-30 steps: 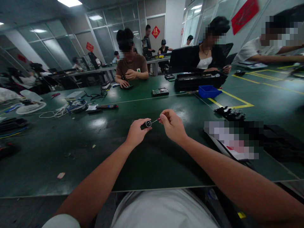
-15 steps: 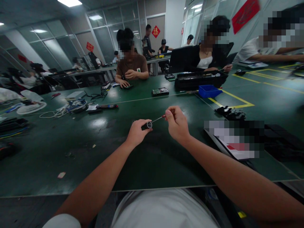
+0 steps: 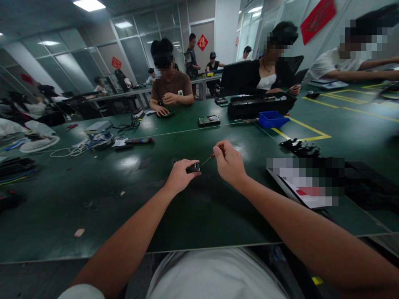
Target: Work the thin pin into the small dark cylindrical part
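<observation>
Between the thumb and fingers of my left hand (image 3: 181,176) is a small black cylinder (image 3: 193,167) with a pale ring round its open end, which faces right. What kind of part it is I cannot make out. My right hand (image 3: 230,164) is closed round the handle of a thin screwdriver (image 3: 207,160); a bit of red shows where the shaft leaves the fingers. The shaft slants down and left, its tip close to the cylinder's ringed end. Whether the tip touches it I cannot tell. Both hands are above the green table (image 3: 199,220).
A blue bin (image 3: 273,120), a hard drive (image 3: 209,120) and a long black housing (image 3: 262,106) lie beyond my hands. A pen-like tool (image 3: 137,141) and cables (image 3: 70,148) are on the left. A white sheet (image 3: 301,187) sits right. Other people work across the table.
The black cylinder has turned in my left hand, so more of its side shows. My right hand has shifted slightly left with the screwdriver, whose handle is now more hidden.
</observation>
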`<control>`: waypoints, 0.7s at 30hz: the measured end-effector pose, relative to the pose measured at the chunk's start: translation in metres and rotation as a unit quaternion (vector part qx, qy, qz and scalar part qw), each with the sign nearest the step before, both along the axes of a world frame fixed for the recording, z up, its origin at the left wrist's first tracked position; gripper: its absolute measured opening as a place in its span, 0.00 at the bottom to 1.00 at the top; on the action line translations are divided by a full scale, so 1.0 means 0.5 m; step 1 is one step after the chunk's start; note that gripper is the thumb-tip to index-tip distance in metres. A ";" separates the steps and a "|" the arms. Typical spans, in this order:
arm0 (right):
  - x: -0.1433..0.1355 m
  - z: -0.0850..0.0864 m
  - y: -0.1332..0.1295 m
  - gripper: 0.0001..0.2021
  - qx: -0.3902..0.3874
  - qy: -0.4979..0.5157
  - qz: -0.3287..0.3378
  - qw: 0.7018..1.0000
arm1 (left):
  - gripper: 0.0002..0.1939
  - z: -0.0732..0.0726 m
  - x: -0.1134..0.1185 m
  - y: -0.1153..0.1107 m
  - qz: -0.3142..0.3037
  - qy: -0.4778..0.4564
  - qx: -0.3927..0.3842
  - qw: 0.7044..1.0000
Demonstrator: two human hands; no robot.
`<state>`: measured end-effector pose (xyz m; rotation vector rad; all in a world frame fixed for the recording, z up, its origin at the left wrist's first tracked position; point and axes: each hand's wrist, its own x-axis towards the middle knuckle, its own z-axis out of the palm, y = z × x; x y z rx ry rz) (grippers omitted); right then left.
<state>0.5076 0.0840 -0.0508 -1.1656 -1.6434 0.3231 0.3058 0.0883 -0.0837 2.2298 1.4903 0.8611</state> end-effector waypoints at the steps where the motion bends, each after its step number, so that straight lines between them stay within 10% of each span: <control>1: 0.000 -0.001 0.001 0.07 -0.001 -0.002 -0.004 1.000 | 0.23 -0.001 -0.001 0.001 0.000 0.002 -0.004 1.000; 21: 0.001 0.003 0.003 0.08 -0.005 0.010 -0.029 1.000 | 0.19 -0.008 -0.008 0.012 0.036 -0.134 -0.035 0.990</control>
